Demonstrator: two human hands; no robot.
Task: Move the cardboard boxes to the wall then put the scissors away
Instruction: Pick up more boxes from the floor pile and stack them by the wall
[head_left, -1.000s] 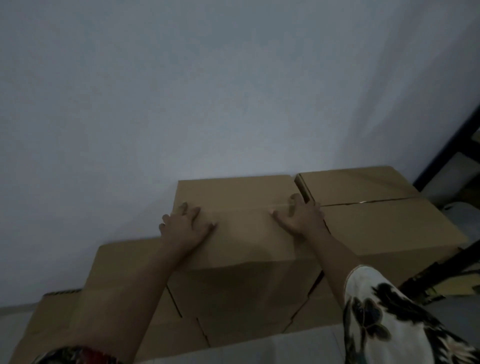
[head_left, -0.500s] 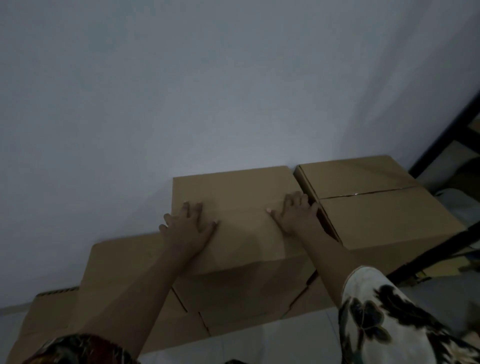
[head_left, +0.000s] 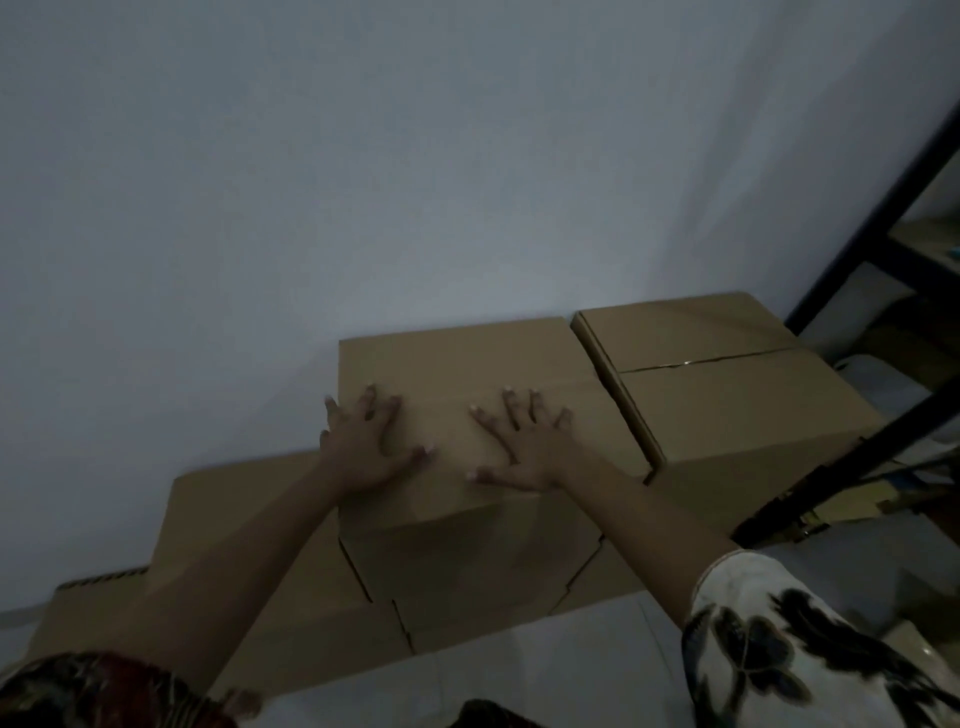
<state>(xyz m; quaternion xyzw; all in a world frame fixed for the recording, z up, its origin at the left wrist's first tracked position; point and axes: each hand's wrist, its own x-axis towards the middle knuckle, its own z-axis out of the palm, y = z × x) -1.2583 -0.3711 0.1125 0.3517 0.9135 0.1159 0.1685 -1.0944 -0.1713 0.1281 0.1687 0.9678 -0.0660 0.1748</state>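
Note:
A brown cardboard box (head_left: 462, 358) stands in the middle against the pale wall (head_left: 415, 156). My left hand (head_left: 363, 441) lies flat on its top near the left edge, fingers spread. My right hand (head_left: 524, 447) presses flat on the same top, right of centre, fingers spread wide. A second closed box (head_left: 727, 395) stands touching it on the right. A lower box (head_left: 244, 519) sits to the left, partly hidden by my left forearm. No scissors are in sight.
A black metal shelf frame (head_left: 883, 218) rises at the right edge, with a diagonal bar (head_left: 841, 478) low in front of the right box. Pale tiled floor (head_left: 545, 670) runs along the bottom. More flattened cardboard (head_left: 98, 577) lies at far left.
My right hand slid left from the box's right edge toward its centre and spread its fingers. The left hand stayed near the left edge. The view rose slightly.

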